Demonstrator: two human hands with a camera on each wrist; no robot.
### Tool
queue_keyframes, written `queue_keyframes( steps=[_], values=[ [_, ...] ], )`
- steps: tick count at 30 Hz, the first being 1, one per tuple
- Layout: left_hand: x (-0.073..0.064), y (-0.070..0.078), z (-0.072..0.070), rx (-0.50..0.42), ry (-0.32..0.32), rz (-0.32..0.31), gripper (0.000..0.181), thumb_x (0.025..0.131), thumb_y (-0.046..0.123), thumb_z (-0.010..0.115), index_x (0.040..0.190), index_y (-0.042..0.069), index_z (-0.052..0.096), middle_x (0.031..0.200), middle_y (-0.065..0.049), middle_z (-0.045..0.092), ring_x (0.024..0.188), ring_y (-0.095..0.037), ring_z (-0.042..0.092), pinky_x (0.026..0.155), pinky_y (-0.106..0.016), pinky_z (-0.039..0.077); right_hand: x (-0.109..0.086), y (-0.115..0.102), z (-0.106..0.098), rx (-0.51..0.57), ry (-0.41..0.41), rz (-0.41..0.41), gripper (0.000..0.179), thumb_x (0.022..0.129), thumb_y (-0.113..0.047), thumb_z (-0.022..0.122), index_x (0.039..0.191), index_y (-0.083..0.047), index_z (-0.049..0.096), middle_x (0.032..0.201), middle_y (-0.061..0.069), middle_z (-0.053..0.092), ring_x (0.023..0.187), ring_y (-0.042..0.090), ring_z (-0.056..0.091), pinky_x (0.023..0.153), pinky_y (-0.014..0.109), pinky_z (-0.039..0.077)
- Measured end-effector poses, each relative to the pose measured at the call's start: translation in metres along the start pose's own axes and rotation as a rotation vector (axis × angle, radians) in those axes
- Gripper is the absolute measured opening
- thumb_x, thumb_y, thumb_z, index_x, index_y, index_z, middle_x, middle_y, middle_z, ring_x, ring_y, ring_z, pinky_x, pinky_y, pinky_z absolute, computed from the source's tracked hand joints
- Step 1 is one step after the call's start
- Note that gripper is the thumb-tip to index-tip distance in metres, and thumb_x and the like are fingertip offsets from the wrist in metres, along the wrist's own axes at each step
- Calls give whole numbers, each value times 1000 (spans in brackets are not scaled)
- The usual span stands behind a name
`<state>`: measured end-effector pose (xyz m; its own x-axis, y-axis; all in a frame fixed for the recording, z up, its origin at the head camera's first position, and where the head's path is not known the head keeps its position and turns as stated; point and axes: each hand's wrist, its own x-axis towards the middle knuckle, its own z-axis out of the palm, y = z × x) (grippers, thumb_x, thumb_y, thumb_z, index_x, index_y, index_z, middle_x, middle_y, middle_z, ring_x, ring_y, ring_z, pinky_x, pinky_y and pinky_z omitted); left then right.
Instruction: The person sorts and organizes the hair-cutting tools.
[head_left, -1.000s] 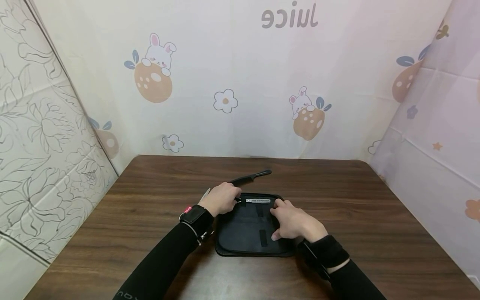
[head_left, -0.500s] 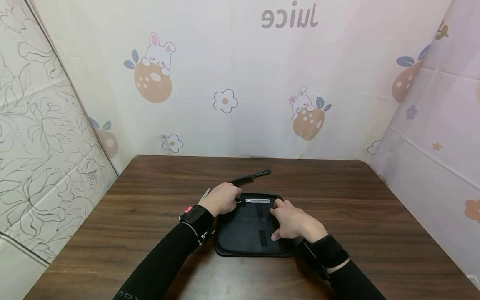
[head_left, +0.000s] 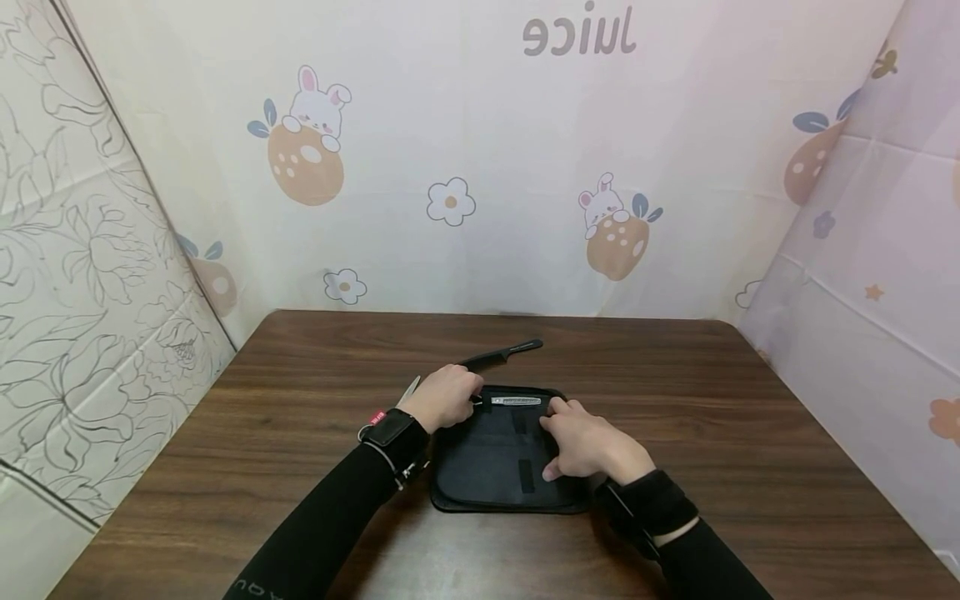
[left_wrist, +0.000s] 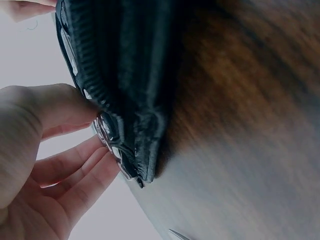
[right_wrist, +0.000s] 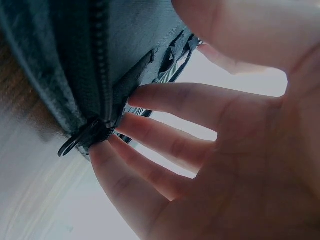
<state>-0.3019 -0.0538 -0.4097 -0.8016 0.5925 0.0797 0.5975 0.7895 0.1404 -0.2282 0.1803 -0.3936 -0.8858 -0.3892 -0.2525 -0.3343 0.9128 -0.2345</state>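
Observation:
In the head view a black zip case [head_left: 480, 467] lies flat on the wooden table. A pair of thinning scissors [head_left: 516, 402] lies along its far edge, with its silver toothed blade showing. The left hand [head_left: 444, 397] is at the case's far left corner; in the left wrist view its thumb and fingertips pinch the scissors' silver finger rings [left_wrist: 106, 131]. The right hand [head_left: 592, 442] rests on the case's right side, thumb on the flat surface. Its fairly straight fingers [right_wrist: 170, 140] touch the edge near the zip [right_wrist: 102, 65] in the right wrist view.
A black comb [head_left: 501, 357] with a handle lies behind the case, partly hidden by the left hand. Left of that hand a thin silver blade [head_left: 409, 388] shows on the table [head_left: 300, 417]. Patterned cloth walls [head_left: 450, 150] stand behind and at both sides.

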Motion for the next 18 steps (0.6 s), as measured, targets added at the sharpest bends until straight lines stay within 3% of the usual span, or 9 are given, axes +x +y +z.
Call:
queue_keyframes(
  steps=[18],
  values=[
    [0,4,-1,-7,22,24,13,90,2,70,96,12,75,97,-6,71,94,-23,66,85,-37,54,0,0,-1,16,-3,7,72,78,-27,90,138,3,60,127,10,50,119,30,46,87,47,48]
  ],
)
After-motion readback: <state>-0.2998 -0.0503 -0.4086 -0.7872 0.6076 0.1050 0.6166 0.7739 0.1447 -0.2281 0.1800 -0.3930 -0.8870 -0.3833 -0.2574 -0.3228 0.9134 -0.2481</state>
